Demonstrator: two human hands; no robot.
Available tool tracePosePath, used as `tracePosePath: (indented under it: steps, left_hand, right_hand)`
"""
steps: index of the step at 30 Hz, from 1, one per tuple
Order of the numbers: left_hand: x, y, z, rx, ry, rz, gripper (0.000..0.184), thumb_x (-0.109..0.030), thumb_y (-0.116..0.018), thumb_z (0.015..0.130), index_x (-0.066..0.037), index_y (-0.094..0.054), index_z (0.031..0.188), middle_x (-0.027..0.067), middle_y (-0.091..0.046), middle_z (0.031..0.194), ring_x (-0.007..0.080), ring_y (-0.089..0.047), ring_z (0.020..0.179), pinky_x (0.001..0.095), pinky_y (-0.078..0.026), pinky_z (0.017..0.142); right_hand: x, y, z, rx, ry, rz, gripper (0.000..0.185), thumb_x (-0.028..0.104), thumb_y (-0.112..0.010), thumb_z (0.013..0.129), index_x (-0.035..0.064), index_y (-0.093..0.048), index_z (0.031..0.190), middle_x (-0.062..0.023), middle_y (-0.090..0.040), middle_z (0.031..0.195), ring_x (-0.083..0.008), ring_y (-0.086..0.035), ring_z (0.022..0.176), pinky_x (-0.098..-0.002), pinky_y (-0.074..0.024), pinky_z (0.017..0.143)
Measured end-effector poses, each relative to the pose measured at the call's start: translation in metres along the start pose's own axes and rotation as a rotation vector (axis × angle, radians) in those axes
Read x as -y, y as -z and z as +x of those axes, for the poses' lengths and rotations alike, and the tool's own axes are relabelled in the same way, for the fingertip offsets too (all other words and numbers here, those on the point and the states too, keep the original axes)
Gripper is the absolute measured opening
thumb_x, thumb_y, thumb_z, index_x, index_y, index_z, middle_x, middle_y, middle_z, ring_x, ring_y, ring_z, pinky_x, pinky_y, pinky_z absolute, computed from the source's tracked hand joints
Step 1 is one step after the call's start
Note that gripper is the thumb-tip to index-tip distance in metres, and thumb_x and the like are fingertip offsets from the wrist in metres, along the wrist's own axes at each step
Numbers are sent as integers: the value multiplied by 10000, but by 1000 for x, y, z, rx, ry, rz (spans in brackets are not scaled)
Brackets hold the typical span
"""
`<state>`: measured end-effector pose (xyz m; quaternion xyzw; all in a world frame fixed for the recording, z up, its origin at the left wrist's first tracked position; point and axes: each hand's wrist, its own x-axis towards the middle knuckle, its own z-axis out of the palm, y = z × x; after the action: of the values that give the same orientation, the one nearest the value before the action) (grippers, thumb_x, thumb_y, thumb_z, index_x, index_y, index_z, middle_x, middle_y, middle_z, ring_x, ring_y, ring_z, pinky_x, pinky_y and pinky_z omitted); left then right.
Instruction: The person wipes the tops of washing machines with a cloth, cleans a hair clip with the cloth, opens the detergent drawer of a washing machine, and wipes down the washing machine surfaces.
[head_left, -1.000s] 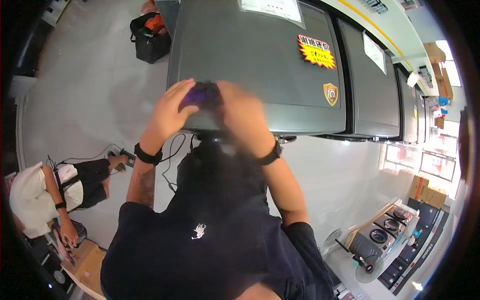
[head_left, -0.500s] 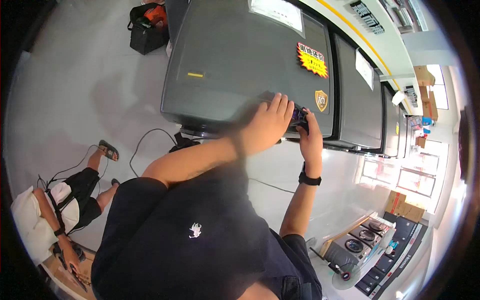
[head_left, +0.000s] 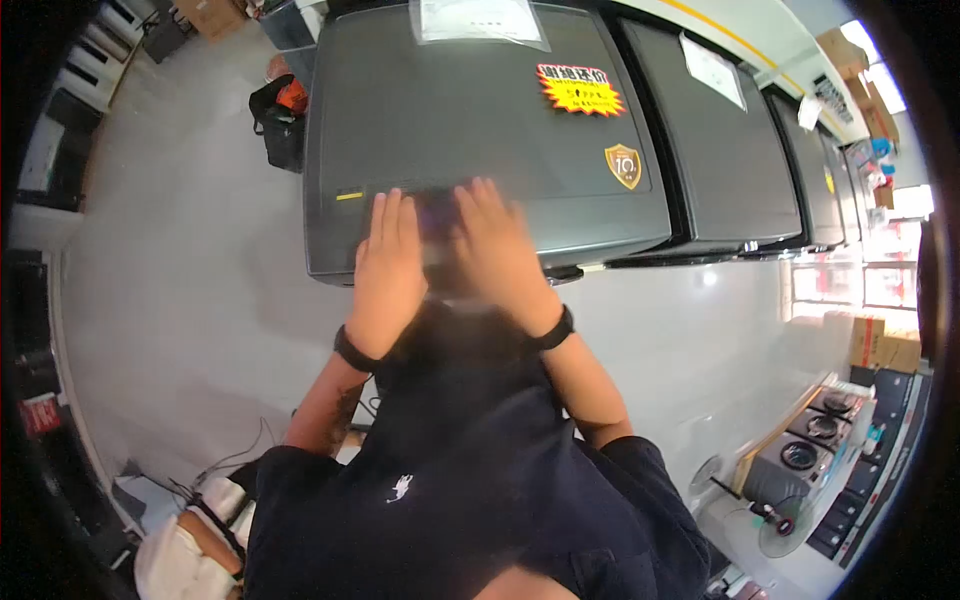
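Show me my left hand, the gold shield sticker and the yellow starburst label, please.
Left hand [head_left: 390, 280]: head view, back of the hand.
Gold shield sticker [head_left: 623, 168]: head view, its middle.
Yellow starburst label [head_left: 582, 96]: head view, its yellow part.

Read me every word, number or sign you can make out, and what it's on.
"谢绝还价": yellow starburst sticker, nearest grey appliance; handwriting beneath unclear.
"10": gold shield badge, same appliance; smaller print unreadable.
Too small or blurred: white sheet on that appliance, red sign at far left, black lettering at upper right.
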<state>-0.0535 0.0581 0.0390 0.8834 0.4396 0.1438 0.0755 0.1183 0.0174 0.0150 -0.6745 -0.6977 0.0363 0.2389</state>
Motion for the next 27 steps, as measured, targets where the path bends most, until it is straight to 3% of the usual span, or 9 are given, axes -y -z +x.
tracePosePath:
  steps: [4, 8, 10, 11, 13, 18, 21, 25, 27]
  left_hand:
    - [-48, -36, 28, -97, -104, 180, 630, -87, -564, 901, 107, -318, 1447, 302, -380, 1495, 429, -385, 1403, 466, -462, 997]
    - [-147, -66, 72, -79, -72, 267, 583, -129, -536, 865, 92, -437, 1395, 283, -461, 1453, 391, -456, 1367, 420, -505, 954]
    - [-198, -82, 88, -33, -112, 98, 564, -120, -533, 866, 132, -445, 1363, 350, -461, 1409, 461, -473, 1324, 450, -554, 874]
    - [-219, -99, 87, -158, -183, 101, 551, -98, -530, 861, 155, -443, 1342, 412, -451, 1366, 538, -476, 1278, 475, -554, 842]
    - [-247, -103, 86, -114, -225, 145, 522, -139, -520, 889, 71, -474, 1364, 397, -454, 1374, 551, -462, 1280, 468, -505, 886]
    - [-236, -111, 100, -158, -215, 72, 498, -129, -561, 862, 46, -506, 1325, 341, -464, 1396, 476, -489, 1288, 445, -506, 885]
    - [-203, -97, 99, -33, -194, -90, 411, -98, -554, 879, 37, -532, 1267, 312, -507, 1345, 443, -566, 1196, 460, -521, 839]
    - [-174, -72, 77, -80, 41, -232, 458, -40, -566, 834, 75, -497, 1272, 326, -434, 1419, 489, -548, 1176, 501, -488, 959]
    - [-159, -60, 65, -140, 112, -211, 496, -76, -580, 827, 68, -479, 1291, 331, -453, 1406, 500, -503, 1232, 526, -432, 1016]
  right_hand:
    - [-65, 30, -6, -4, -28, -89, 567, 143, -590, 866, 135, -480, 1422, -177, -495, 1457, -329, -464, 1363, -604, -369, 1045]
    - [-145, 66, -25, -82, -155, -172, 532, 101, -576, 855, 138, -531, 1384, -146, -514, 1449, -319, -470, 1358, -563, -409, 1020]
    - [-197, 84, -37, -106, -241, -112, 502, 83, -564, 855, 138, -568, 1354, -144, -534, 1434, -337, -469, 1359, -544, -419, 1020]
    - [-214, 97, -41, -100, -292, -56, 483, 76, -558, 858, 134, -587, 1337, -146, -544, 1426, -348, -468, 1360, -539, -422, 1022]
    - [-228, 114, -48, -102, -336, -210, 475, 66, -555, 860, 131, -593, 1329, -146, -564, 1407, -358, -477, 1350, -527, -430, 1016]
    - [-232, 108, -39, -188, -264, -235, 401, 65, -555, 842, 25, -633, 1233, -255, -604, 1303, -391, -563, 1247, -476, -489, 984]
    - [-195, 112, -19, -195, -298, -183, 295, 120, -567, 844, -7, -650, 1096, -238, -662, 1152, -371, -638, 1087, -473, -514, 906]
    - [-141, 90, -3, 82, -226, -219, 313, 203, -579, 849, -30, -628, 1051, -237, -659, 1064, -327, -649, 918, -416, -500, 766]
    - [-121, 65, 5, 17, -135, -144, 307, 202, -589, 842, -25, -632, 1045, -219, -659, 1013, -319, -641, 891, -405, -488, 742]
